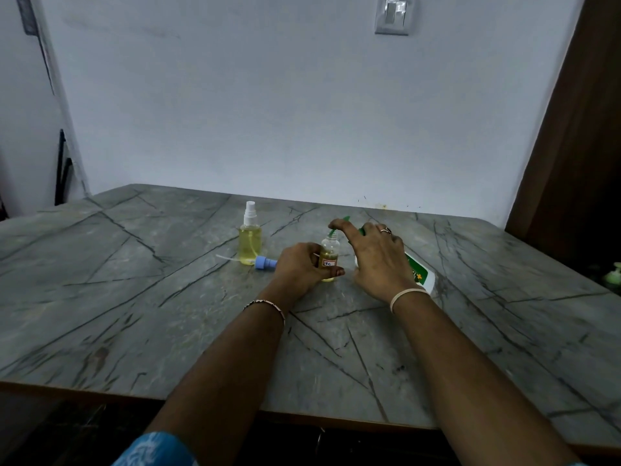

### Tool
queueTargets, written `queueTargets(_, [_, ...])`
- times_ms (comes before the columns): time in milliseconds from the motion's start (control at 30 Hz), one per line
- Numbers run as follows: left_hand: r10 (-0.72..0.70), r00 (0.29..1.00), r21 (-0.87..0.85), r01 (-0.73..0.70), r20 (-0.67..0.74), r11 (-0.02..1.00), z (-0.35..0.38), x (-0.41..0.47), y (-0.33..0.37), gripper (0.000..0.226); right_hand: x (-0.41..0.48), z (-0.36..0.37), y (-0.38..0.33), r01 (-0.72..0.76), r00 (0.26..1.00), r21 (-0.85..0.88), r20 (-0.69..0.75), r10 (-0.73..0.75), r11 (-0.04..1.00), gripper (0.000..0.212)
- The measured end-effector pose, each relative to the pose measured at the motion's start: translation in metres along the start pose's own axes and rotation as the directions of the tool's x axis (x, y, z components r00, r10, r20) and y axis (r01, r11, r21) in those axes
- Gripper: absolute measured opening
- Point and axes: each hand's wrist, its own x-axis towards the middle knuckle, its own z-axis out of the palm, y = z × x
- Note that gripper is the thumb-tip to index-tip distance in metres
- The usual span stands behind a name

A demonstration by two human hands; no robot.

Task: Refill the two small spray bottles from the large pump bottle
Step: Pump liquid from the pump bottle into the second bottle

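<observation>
Head view. A grey veined surface (134, 297) stands against a pale wall. The task items are grouped near the middle of its far edge.

Left grip (302, 267): clenched round the small labelled bottle (329, 253), fingers and thumb wrapped about its lower body. The bottle stands upright on the surface with its mouth open and is partly filled with yellow liquid. A beaded bracelet (265, 304) sits on this wrist.

Right grip (379, 260): grasping the large pump bottle (420, 274), which lies tilted just right of the small bottle, its white and green base showing past the wrist. The forefinger reaches along the top of the green pump spout (334, 232), and the spout tip meets the small bottle's mouth. There is a ring (384, 230) on one finger and a pale band (408, 294) on the wrist.

The second spray bottle (250, 240) stands upright left of the left grip, with its white spray top fitted and yellow liquid filling most of its body. A blue spray cap (265, 263) with its dip tube lies on its side on the surface, between that bottle and the left grip.

A wall switch (393, 15) is at the upper right.
</observation>
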Motion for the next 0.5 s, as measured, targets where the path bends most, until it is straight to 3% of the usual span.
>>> queueTargets(267, [0.0,1.0,0.014,-0.001,0.007,1.0,-0.002,-0.0002,0.0013,0.059,0.0033,0.0022,-0.0033,-0.004,1.0,0.006,-0.028,0.004,1.0,0.072])
queueTargets(500, [-0.003,1.0,0.013,0.003,0.002,1.0,0.0002,0.0014,-0.0008,0.052,0.0004,0.0027,0.0013,0.012,1.0,-0.037,-0.006,-0.013,0.999,0.087])
